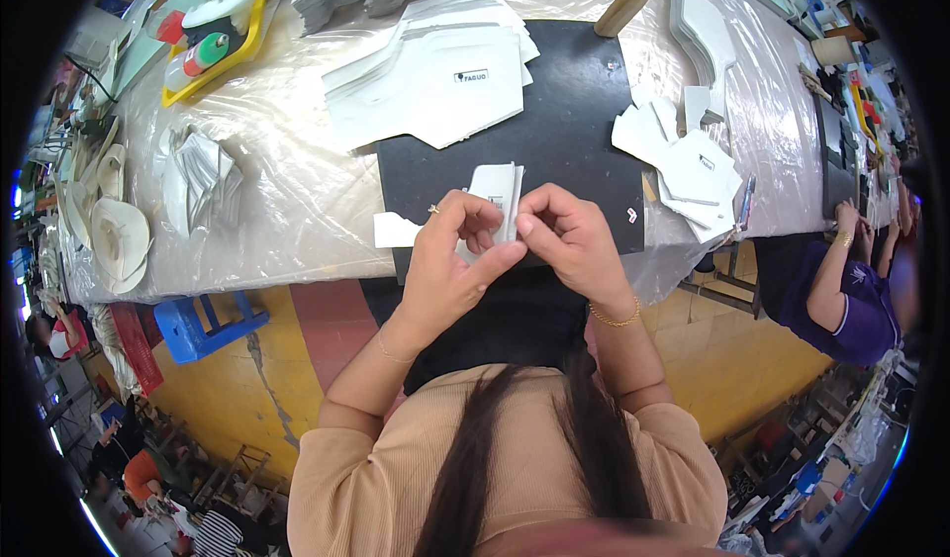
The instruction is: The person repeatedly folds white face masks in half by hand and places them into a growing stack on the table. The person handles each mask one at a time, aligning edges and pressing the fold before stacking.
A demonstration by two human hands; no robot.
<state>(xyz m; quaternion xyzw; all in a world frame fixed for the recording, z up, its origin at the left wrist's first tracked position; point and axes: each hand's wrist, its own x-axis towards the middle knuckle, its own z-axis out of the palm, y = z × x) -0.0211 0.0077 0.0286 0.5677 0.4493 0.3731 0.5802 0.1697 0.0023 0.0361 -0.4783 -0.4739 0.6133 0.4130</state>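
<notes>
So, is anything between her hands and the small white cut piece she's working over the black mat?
Nothing visible. The left hand and right hand already pinch the small white cut piece directly, above the black rectangular mat.

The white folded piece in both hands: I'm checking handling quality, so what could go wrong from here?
1. The white folded piece is pinched by the left hand and right hand at the near edge of the black mat; if it slips, it may fall off the table.
2. The loose white pieces by the table's right edge look unevenly piled and could slide.
</notes>
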